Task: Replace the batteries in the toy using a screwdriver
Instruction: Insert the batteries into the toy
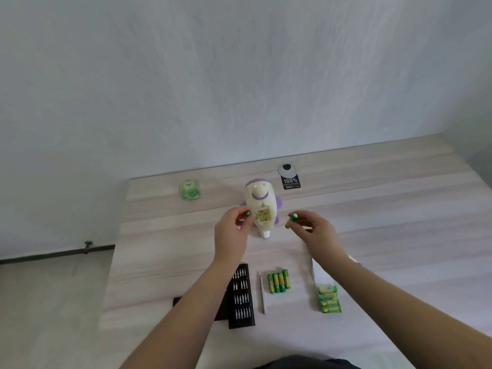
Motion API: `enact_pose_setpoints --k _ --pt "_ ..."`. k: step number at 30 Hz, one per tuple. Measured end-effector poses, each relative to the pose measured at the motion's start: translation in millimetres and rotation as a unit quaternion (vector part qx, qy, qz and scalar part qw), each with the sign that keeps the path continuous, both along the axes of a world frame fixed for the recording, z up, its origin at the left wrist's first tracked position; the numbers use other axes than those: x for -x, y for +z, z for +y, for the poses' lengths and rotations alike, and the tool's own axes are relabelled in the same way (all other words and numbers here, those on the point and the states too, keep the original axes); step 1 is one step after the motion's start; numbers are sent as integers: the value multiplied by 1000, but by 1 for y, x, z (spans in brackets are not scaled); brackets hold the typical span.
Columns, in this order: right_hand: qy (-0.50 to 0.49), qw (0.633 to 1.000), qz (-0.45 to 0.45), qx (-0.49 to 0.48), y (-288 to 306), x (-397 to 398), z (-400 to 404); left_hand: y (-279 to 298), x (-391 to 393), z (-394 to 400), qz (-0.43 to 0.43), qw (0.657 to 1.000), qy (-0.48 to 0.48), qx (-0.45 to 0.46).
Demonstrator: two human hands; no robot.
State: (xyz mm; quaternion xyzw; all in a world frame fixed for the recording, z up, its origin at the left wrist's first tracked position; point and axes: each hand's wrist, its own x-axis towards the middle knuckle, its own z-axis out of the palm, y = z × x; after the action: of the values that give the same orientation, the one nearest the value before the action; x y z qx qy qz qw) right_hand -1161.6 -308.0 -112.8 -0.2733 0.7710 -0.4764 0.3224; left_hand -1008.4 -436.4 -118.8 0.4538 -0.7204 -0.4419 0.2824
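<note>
While both hands hold batteries, the white-and-purple plastic toy [259,206] lies on the pale wood-grain table [372,222] between them, its battery bay uncovered.

Left hand [231,235] pinches a green battery [248,213] just beside the bay; right hand [316,233] grips two more green batteries [292,219]. Nearer the person lie a black tray of screwdriver bits [241,296], a slim silver screwdriver [262,294], four loose green-and-yellow batteries [278,281] and wrapped green battery packs [329,299].

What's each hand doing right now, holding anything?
Left hand: pinches a green battery beside the toy.
Right hand: holds two green batteries at its fingertips.
</note>
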Motion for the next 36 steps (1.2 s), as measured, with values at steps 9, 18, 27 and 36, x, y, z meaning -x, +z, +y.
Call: enact_pose_setpoints --k 9,18,27,36 --pt "40 997 52 50 -3 4 -42 -5 20 -2 -75 990 -54 102" --pt "95 986 137 10 -17 3 -55 -12 24 -7 -111 982 -78 128" --pt "121 971 207 -19 -25 2 -54 -19 25 -13 -120 980 -81 138" --pt "140 953 269 -15 -17 1 -66 -24 26 -21 -146 969 -87 182"
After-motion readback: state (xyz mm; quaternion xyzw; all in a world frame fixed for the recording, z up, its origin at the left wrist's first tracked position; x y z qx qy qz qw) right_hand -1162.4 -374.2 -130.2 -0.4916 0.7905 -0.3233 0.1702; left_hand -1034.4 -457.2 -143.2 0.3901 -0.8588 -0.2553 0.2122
